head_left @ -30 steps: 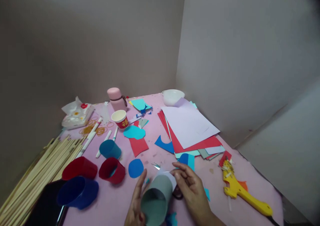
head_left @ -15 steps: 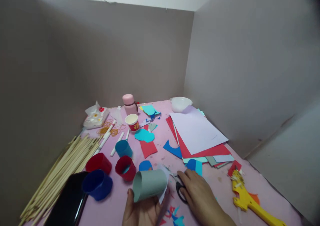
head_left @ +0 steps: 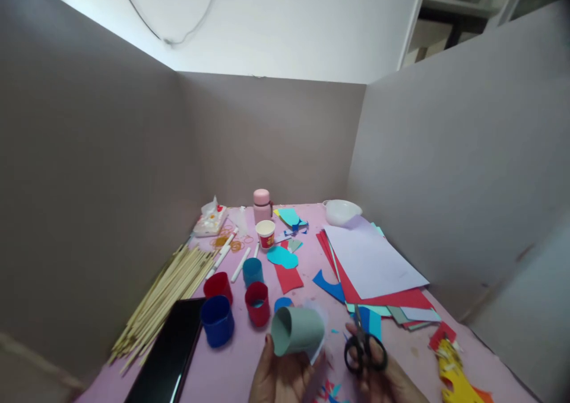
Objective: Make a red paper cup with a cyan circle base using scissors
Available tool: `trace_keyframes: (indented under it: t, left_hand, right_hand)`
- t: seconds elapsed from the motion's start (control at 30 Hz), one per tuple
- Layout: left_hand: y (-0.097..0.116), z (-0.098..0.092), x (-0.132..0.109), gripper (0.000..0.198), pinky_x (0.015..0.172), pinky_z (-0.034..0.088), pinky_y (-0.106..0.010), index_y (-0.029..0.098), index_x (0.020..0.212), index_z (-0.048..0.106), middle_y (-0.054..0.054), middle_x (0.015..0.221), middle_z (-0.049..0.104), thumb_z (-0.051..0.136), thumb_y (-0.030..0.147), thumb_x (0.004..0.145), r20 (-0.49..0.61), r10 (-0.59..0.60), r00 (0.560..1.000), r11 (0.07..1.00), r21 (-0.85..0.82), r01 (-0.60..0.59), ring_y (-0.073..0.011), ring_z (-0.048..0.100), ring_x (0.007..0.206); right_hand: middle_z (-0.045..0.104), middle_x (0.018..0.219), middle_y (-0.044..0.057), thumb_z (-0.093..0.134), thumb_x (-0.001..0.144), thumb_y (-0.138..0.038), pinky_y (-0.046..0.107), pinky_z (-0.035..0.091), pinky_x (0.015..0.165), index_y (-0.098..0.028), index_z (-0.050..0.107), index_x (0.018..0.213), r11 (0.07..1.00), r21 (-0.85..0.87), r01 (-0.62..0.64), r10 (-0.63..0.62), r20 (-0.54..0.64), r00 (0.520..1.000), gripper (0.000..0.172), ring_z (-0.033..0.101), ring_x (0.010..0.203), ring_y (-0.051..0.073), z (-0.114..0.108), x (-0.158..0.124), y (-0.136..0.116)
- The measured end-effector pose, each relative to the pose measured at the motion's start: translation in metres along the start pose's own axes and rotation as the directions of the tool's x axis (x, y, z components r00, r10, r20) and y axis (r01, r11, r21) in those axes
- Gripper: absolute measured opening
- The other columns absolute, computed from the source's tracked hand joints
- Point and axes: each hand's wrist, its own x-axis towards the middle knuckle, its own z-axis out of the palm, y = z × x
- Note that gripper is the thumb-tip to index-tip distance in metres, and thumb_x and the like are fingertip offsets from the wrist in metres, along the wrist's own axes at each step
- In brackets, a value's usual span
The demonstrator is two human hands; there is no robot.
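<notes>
Low in the head view, my left hand [head_left: 285, 376] holds a grey-green paper cylinder [head_left: 307, 330] on its side, the open end turned to the left. A piece of white paper [head_left: 319, 351] shows at the cylinder's right end. My right hand [head_left: 378, 385] grips black-handled scissors [head_left: 363, 346], fingers in the loops and blades pointing up. Small red and blue paper scraps [head_left: 328, 391] lie on the table between the hands. Left of the cylinder stand paper cups: a dark red one [head_left: 257, 311], a dark blue one [head_left: 217, 326], a red one [head_left: 218, 284] and a teal one [head_left: 253, 269].
A black phone [head_left: 171, 346] and a bundle of wooden sticks [head_left: 164, 299] lie at the left. White and red paper sheets [head_left: 371, 260] are stacked at the right, near a yellow glue gun [head_left: 456, 373]. A pink bottle [head_left: 262, 206] stands at the back.
The view has tilted up and shifted left. My right hand has lifted the scissors off the table beside the cylinder and turned them upright. My left hand keeps the cylinder.
</notes>
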Motion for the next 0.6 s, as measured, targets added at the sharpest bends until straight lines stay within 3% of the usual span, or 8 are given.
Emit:
trace_keyframes:
  t: [0.07, 0.13, 0.23, 0.33, 0.5, 0.6]
  left_hand:
    - [-0.002, 0.003, 0.001, 0.04, 0.105, 0.04, -0.038, 0.021, 0.122, 0.063, -0.008, 0.129, 0.063, 0.055, 0.042, 0.088, 0.004, -0.007, 1.0, 1.0, 0.005, 0.007, -0.0218, 0.059, 0.119]
    - [-0.003, 0.006, 0.001, 0.04, 0.105, 0.04, -0.037, 0.021, 0.122, 0.063, -0.007, 0.129, 0.063, 0.053, 0.042, 0.089, -0.006, 0.005, 1.0, 1.0, 0.007, -0.005, -0.021, 0.059, 0.118]
    - [-0.003, 0.009, 0.0, 0.035, 0.105, 0.039, -0.041, 0.02, 0.123, 0.062, -0.01, 0.128, 0.064, 0.05, 0.033, 0.092, -0.026, 0.031, 0.999, 1.0, 0.001, -0.031, -0.0211, 0.059, 0.117]
    - [-0.001, 0.01, -0.001, 0.034, 0.105, 0.038, -0.045, 0.019, 0.123, 0.061, -0.012, 0.13, 0.062, 0.049, 0.028, 0.093, -0.046, 0.051, 0.998, 0.999, -0.015, -0.052, -0.0225, 0.059, 0.118]
    - [0.001, 0.009, 0.001, 0.036, 0.105, 0.038, -0.047, 0.02, 0.124, 0.061, -0.012, 0.131, 0.06, 0.05, 0.033, 0.092, -0.036, 0.081, 0.996, 0.996, -0.035, -0.082, -0.0248, 0.058, 0.12]
    - [0.002, 0.009, 0.002, 0.035, 0.106, 0.038, -0.043, 0.019, 0.124, 0.06, -0.013, 0.132, 0.06, 0.05, 0.028, 0.092, -0.037, 0.086, 0.996, 0.996, -0.028, -0.087, -0.0238, 0.057, 0.121]
  right_hand:
    - [0.073, 0.067, -0.001, 0.088, 0.054, -0.041, 0.016, 0.045, 0.045, -0.021, 0.076, 0.088, 0.988, 0.046, -0.146, 0.144, 0.041, 0.989, 0.042, 0.063, 0.049, 0.007, 0.003, -0.001, 0.01]
    - [0.074, 0.069, -0.001, 0.09, 0.053, -0.037, 0.016, 0.046, 0.047, -0.021, 0.075, 0.085, 0.977, 0.077, -0.199, 0.195, 0.05, 0.979, 0.039, 0.065, 0.053, 0.008, 0.009, -0.003, 0.016]
    - [0.076, 0.077, 0.001, 0.089, 0.058, -0.031, 0.02, 0.049, 0.058, -0.021, 0.068, 0.095, 0.992, -0.121, 0.033, -0.034, -0.011, 0.999, 0.043, 0.068, 0.064, 0.012, 0.023, -0.007, 0.016]
    - [0.073, 0.083, 0.003, 0.087, 0.06, -0.035, 0.025, 0.049, 0.066, -0.02, 0.061, 0.106, 0.886, -0.411, 0.214, -0.239, -0.009, 0.971, 0.055, 0.067, 0.071, 0.015, 0.039, -0.008, 0.009]
    - [0.064, 0.089, 0.001, 0.082, 0.06, -0.033, 0.026, 0.048, 0.072, -0.024, 0.059, 0.109, 0.806, -0.526, 0.272, -0.311, 0.015, 0.95, 0.054, 0.062, 0.083, 0.018, 0.061, 0.0, -0.002]
    - [0.055, 0.069, -0.006, 0.075, 0.071, -0.04, 0.021, 0.043, 0.058, -0.024, 0.056, 0.103, 0.793, -0.537, 0.286, -0.298, 0.068, 0.952, 0.041, 0.054, 0.061, 0.012, 0.065, 0.007, 0.002]
